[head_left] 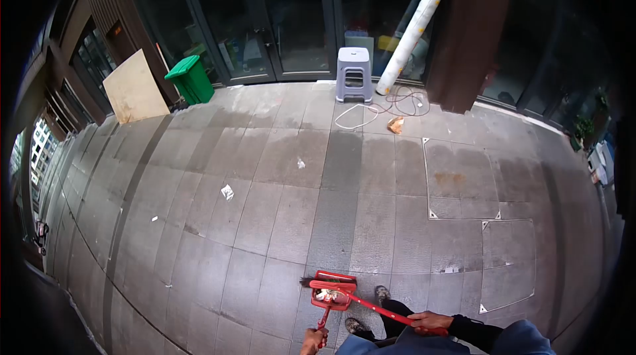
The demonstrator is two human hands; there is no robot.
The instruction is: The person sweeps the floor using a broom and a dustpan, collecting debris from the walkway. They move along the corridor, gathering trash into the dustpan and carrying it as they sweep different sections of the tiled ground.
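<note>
Head view looks down on a paved forecourt, and low in it the person grips two red handles. Their right hand (429, 321) is wrapped shut around the long handle of a red dustpan (332, 291), which sits on the floor (291, 182) just ahead of both hands, with some rubbish already in it. Their left hand (313, 340) is closed on the shorter red handle of a broom (317, 287), whose dark bristles poke out at the pan's far edge. The person's shoes stand just beside the pan.

Well beyond the fingers lie scraps of paper (227, 191) on the tiles, then a grey stool (354, 74), a loose cable (387, 104), a crumpled wrapper (395, 124) and a green bin (191, 78) by the glass doors.

My worry: the pan hangs off a long handle, so a slight tilt could spill what's inside. The slabs look damp in patches, so paper may stick and smear, and that cable could snag the bristles.
</note>
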